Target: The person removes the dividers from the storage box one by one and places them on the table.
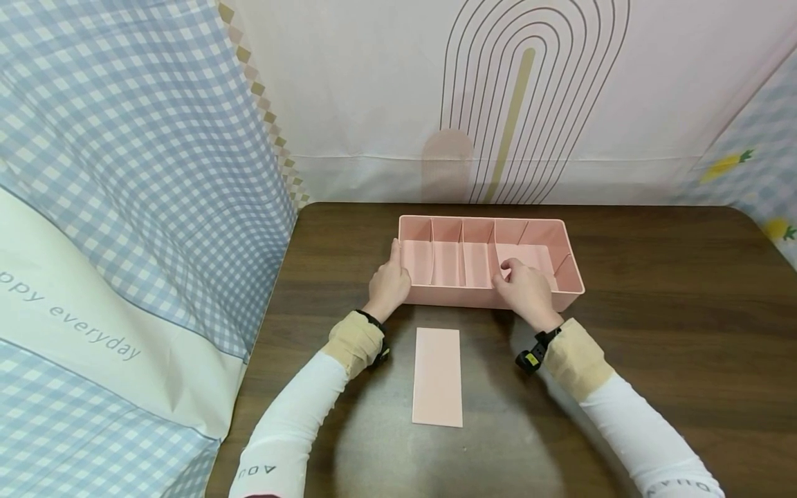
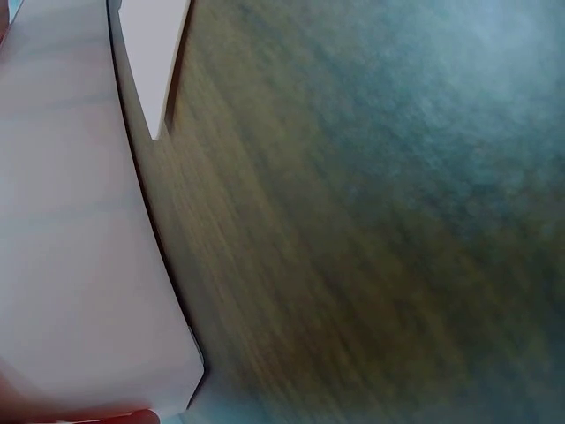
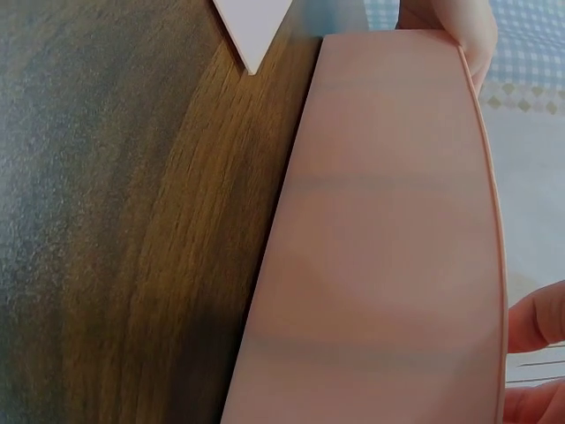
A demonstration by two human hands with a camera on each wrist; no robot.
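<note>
Bracketing the pink box (image 1: 448,296): left hand (image 1: 390,283) at its end, right hand (image 1: 529,294) over its near wall!

And look at the left, index finger straight against the outer end wall, the other fingers too hidden to call. Across to the right, reaching over the near rim, fingers bent, tips just beside the third divider (image 1: 496,242); whether they pinch it, can't tell! Three narrow compartments (image 1: 447,266) sit between the hands, a roomier one beyond the right fingertips. On the near side of both hands, closer to the left, a flat pink panel (image 1: 437,377) lies on the dark wooden table (image 1: 672,332).
</note>
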